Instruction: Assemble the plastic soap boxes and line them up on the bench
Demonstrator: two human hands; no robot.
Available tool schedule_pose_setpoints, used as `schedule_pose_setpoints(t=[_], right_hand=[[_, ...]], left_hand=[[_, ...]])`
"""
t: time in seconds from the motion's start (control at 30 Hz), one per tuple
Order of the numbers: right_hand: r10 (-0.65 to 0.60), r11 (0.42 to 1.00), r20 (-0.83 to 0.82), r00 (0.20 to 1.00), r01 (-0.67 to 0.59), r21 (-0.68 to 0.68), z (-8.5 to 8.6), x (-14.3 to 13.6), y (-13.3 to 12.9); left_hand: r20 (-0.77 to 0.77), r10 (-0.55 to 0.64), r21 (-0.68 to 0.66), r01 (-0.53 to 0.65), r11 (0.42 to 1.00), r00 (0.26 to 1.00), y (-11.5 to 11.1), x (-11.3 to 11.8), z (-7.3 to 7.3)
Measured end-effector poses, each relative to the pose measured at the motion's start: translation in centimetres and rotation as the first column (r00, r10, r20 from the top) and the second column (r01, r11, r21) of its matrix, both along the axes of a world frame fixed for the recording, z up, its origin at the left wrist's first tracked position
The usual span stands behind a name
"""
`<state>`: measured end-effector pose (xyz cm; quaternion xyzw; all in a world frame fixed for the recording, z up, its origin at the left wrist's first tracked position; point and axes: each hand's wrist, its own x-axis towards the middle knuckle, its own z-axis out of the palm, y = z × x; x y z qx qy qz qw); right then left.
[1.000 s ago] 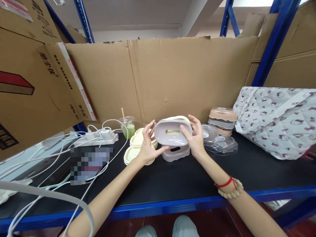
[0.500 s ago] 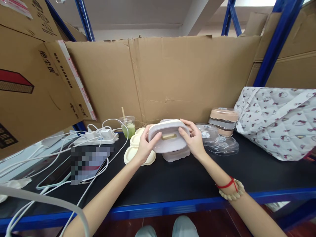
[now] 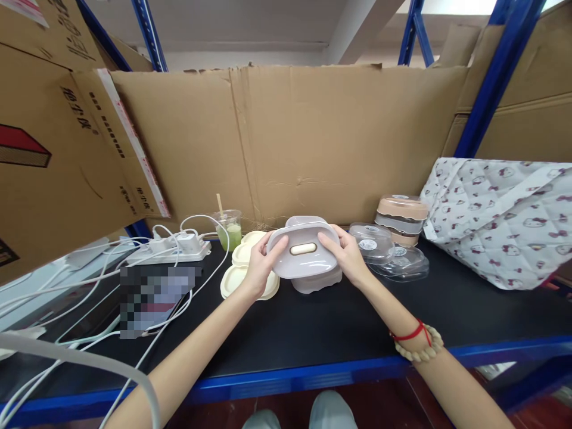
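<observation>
In front of me a shallow, pale lilac-grey plastic tray with rounded corners is held up and tilted towards me. In its middle is an oblong slot, with something cream-coloured showing there. My left hand grips its left end, thumb on the inner face. My right hand has the right end in the same way. Just behind and below, partly hidden by the tray, stands a lilac-grey container with a wavy edge. Cream plastic pieces with rounded edges lie left of the tray, near my left hand.
Clear plastic lids lie to the right, near a stack of peach and grey containers. A quilted bag stands far right. On the left are a green drink cup, a power strip, white cables and a blurred-out device.
The tray has tipped so its inner face shows more fully, and the slot now looks filled with cream. Both hands keep their grip. The view has shifted slightly.
</observation>
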<state>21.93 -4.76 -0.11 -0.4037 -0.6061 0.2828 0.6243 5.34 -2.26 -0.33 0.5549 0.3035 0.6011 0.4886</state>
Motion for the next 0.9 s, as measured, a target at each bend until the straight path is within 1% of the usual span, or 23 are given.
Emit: schedule_pose_setpoints(t=[0.07, 0.1, 0.13, 0.17, 0.2, 0.23, 0.27, 0.3, 0.33, 0.37, 0.4, 0.43, 0.47, 0.5, 0.57, 0.67, 0.73, 0.8, 0.83, 0.9], right_hand=[[-0.017, 1.000, 0.048, 0.999, 0.016, 0.010, -0.2, 0.4, 0.3], [-0.052, 0.999, 0.082, 0.995, 0.051, 0.014, -0.2, 0.8, 0.4], [-0.118, 0.993, 0.121, 0.986, 0.116, 0.022, -0.2, 1.3, 0.6], [-0.213, 0.977, 0.167, 0.963, 0.210, 0.039, -0.2, 1.9, 0.8], [-0.325, 0.946, 0.228, 0.918, 0.318, 0.069, -0.1, 2.6, 0.9], [-0.435, 0.900, 0.307, 0.846, 0.422, 0.110, -0.1, 3.4, 1.0], [-0.524, 0.847, 0.404, 0.750, 0.509, 0.152, 0.0, 4.1, 1.1], [-0.572, 0.800, 0.516, 0.637, 0.572, 0.181, 0.0, 4.8, 1.1], [-0.573, 0.766, 0.632, 0.522, 0.616, 0.185, 0.0, 5.4, 1.1], [-0.531, 0.740, 0.738, 0.416, 0.653, 0.164, -0.1, 5.9, 1.1], [-0.463, 0.713, 0.823, 0.329, 0.690, 0.126, -0.1, 6.3, 1.0], [-0.386, 0.684, 0.883, 0.266, 0.725, 0.081, -0.2, 6.6, 1.0], [-0.318, 0.655, 0.921, 0.226, 0.755, 0.041, -0.2, 6.8, 0.9], [-0.270, 0.628, 0.941, 0.203, 0.778, 0.012, -0.3, 7.0, 0.9], [-0.228, 0.591, 0.955, 0.190, 0.807, -0.019, -0.2, 7.1, 0.9], [-0.230, 0.567, 0.954, 0.193, 0.823, -0.029, 0.0, 7.2, 0.8], [-0.243, 0.566, 0.952, 0.189, 0.824, -0.019, 0.1, 7.2, 0.6], [-0.279, 0.572, 0.941, 0.191, 0.820, 0.003, 0.1, 7.2, 0.4], [-0.317, 0.571, 0.927, 0.198, 0.821, 0.020, 0.2, 7.2, 0.4], [-0.459, 0.541, 0.859, 0.226, 0.838, 0.069, 0.3, 7.1, 0.3]], left_hand=[[0.077, -0.023, -0.087, 0.030, 0.996, 0.997, 0.0, -0.1, 0.2], [0.123, -0.027, -0.132, 0.043, 0.990, 0.992, 0.0, -0.1, 0.4], [0.168, -0.025, -0.177, 0.055, 0.983, 0.986, 0.0, -0.2, 0.6], [0.207, -0.017, -0.220, 0.063, 0.973, 0.978, 0.0, -0.3, 0.8], [0.239, -0.003, -0.261, 0.067, 0.963, 0.971, 0.0, -0.3, 1.1], [0.266, 0.012, -0.301, 0.071, 0.951, 0.964, 0.0, -0.4, 1.4], [0.288, 0.024, -0.341, 0.079, 0.937, 0.957, 0.0, -0.5, 1.6], [0.305, 0.029, -0.383, 0.095, 0.919, 0.952, 0.0, -0.6, 1.8], [0.318, 0.023, -0.423, 0.120, 0.898, 0.948, 0.0, -0.6, 2.0], [0.331, 0.008, -0.457, 0.153, 0.876, 0.944, 0.0, -0.7, 2.1], [0.342, -0.014, -0.487, 0.190, 0.852, 0.939, 0.1, -0.7, 2.2], [0.353, -0.036, -0.515, 0.226, 0.827, 0.935, 0.1, -0.8, 2.3], [0.363, -0.052, -0.538, 0.255, 0.803, 0.930, 0.1, -0.8, 2.4], [0.373, -0.060, -0.558, 0.276, 0.783, 0.926, 0.1, -0.9, 2.4], [0.392, -0.064, -0.584, 0.302, 0.754, 0.918, 0.1, -1.0, 2.6], [0.419, -0.086, -0.590, 0.343, 0.731, 0.904, 0.0, -1.1, 2.9], [0.436, -0.101, -0.584, 0.367, 0.724, 0.894, 0.0, -1.1, 3.0], [0.448, -0.119, -0.567, 0.385, 0.728, 0.886, 0.1, -1.2, 2.9], [0.450, -0.131, -0.554, 0.391, 0.735, 0.883, 0.2, -1.2, 2.8], [0.441, -0.161, -0.517, 0.396, 0.759, 0.883, 0.5, -1.2, 2.6]])
